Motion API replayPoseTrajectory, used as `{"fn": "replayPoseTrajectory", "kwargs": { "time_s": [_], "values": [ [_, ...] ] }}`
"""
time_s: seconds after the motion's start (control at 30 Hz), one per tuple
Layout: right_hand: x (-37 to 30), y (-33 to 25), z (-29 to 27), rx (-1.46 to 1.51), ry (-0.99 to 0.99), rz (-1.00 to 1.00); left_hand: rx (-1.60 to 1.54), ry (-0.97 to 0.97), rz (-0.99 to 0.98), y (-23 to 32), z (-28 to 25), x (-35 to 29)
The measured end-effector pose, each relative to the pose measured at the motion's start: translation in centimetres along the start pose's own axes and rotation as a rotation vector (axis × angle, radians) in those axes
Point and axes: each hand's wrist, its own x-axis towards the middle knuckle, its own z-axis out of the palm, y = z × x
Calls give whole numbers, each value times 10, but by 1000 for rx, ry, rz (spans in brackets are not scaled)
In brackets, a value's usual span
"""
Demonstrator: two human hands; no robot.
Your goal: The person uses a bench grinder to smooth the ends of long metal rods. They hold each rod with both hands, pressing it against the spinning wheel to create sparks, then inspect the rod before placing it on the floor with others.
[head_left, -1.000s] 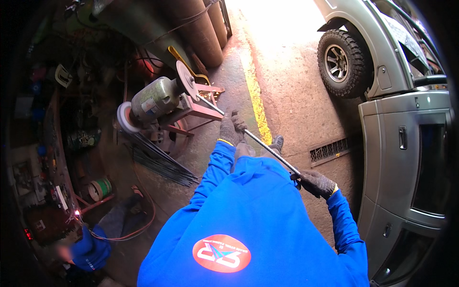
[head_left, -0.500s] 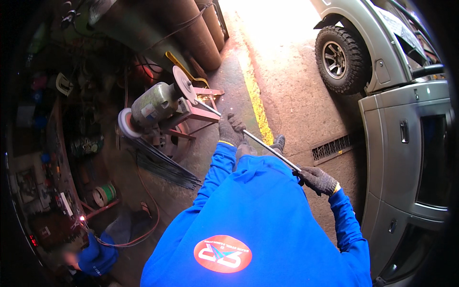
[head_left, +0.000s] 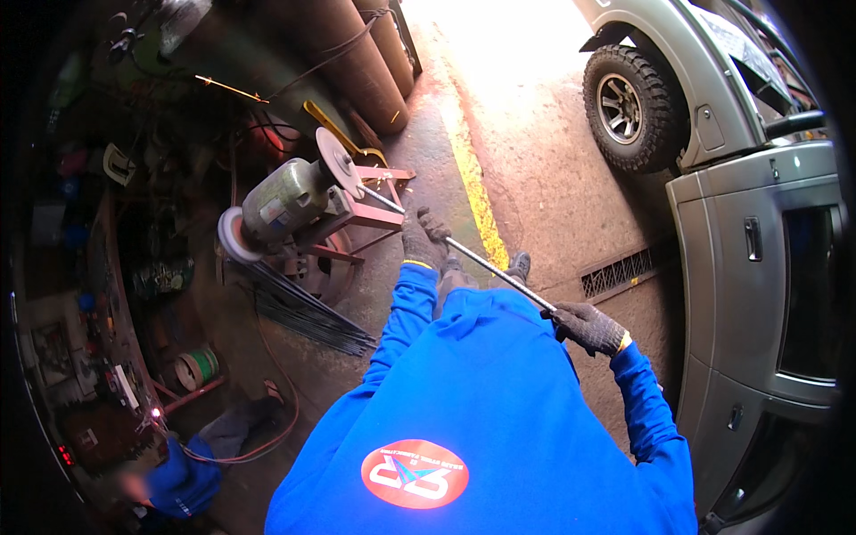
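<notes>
A long metal rod slants across in front of me, its far end against the wheel of a bench grinder. Sparks show near that wheel. My left hand, in a dark grey work glove, is closed round the rod close to the grinder. Farther back, my gloved right hand grips the rod near its other end. The grinder's second wheel is on its left side. A red metal stand carries the grinder.
A bundle of thin dark rods lies beside the stand. Large brown cylinders stand beyond it. A silver vehicle is at the right, near a floor grate. At lower left a person in blue works near a bright glow.
Both hands and the rod have shifted slightly left. A spark streak now shows at upper left, beyond the grinder. Both hands keep hold of the rod.
</notes>
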Motion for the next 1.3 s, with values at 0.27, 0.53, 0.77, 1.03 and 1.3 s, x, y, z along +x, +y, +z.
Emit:
{"fn": "replayPoseTrajectory", "kwargs": {
  "time_s": [0.27,0.53,0.77,1.03,1.3],
  "values": [
    [-5,-20,-4,7,11,65,-20,-5,-20,3,2,7],
    [7,5,-8,-6,36,-18,-6,-17,-76,4,2,12],
    [7,10,-1,-18,125,-140,14,-10,-61,6,8,10],
    [-2,-14,-2,-118,157,-141,-17,-1,-89,8,12,8],
    [-5,-16,-4,-501,318,-244,-25,-11,-74,9,15,8]
  ]
}}
